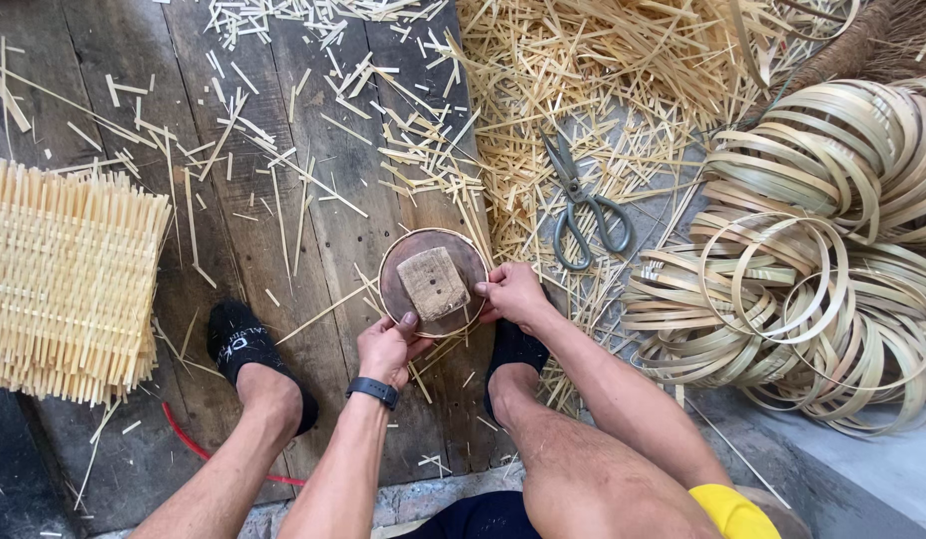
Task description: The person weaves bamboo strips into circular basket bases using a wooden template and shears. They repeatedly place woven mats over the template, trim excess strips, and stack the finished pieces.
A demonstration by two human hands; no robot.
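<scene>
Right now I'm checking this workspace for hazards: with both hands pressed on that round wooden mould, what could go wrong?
1. The left hand and right hand grip the round wooden mould bare, at its edge with a thin bamboo strip around it; a splinter or cut seems possible.
2. Scissors lie half-buried in bamboo offcuts near the right hand, easy to grab blindly.
3. Loose slivers around the feet could cause a slip.
</scene>
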